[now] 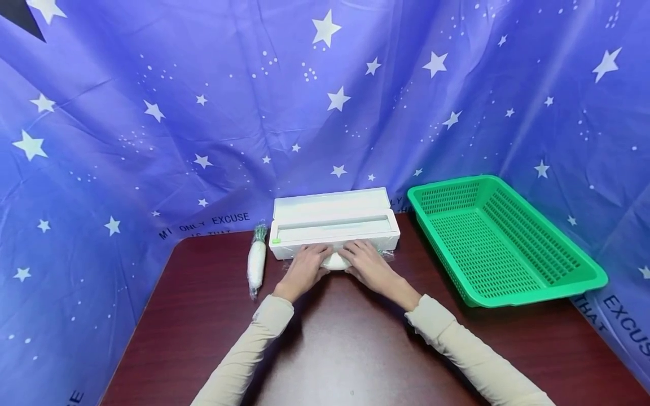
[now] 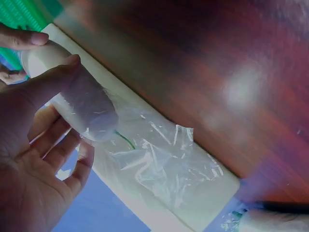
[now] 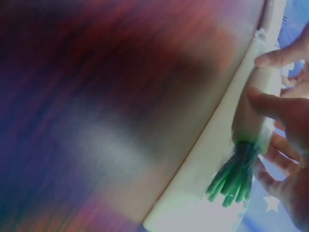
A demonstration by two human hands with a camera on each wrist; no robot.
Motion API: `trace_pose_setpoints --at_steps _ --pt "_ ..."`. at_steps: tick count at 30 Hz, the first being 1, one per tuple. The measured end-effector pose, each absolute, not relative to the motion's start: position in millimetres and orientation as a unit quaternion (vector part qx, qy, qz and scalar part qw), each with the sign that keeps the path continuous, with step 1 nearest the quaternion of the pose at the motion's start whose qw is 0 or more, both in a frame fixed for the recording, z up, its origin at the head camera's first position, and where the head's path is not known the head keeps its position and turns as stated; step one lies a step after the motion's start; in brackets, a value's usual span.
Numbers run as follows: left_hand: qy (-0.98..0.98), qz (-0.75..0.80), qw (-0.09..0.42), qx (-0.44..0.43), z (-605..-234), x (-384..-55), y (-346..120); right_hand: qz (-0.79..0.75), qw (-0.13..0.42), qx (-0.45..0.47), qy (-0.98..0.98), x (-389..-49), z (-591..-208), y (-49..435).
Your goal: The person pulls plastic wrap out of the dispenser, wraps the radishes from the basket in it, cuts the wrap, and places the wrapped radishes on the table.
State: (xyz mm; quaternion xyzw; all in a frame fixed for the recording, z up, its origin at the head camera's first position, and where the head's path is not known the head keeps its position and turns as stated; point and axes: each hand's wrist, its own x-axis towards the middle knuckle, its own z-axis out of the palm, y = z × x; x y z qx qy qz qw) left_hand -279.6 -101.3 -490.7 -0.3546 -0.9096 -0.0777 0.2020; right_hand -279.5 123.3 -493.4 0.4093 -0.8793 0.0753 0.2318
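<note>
A white radish (image 1: 336, 261) lies crosswise between both hands, in front of a white cling film box (image 1: 284, 251). My left hand (image 1: 308, 264) grips one end, thumb on the near side and fingers curled behind. Beyond that end, loose clear cling film (image 2: 159, 159) spreads out crumpled, with a thin green root tip under it. My right hand (image 1: 368, 264) holds the other end the same way. Cut green stalks (image 3: 234, 179) stick out past it, under film in the right wrist view. Film covers the radish body (image 2: 91, 101).
A second radish (image 1: 257, 262), wrapped in film with green tops, lies left of the box. The box's lid (image 1: 332, 203) stands raised at the back. A green plastic basket (image 1: 482, 254) sits on the right of the dark red table (image 1: 325, 349). A blue starry curtain (image 1: 244, 124) hangs behind.
</note>
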Motion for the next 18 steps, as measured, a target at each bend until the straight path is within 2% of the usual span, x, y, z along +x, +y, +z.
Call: trace_pose_setpoints --at_steps 18 --pt "-0.903 -0.056 0.237 -0.354 -501 -275 -96 0.092 0.237 0.395 -0.883 -280 -500 124"
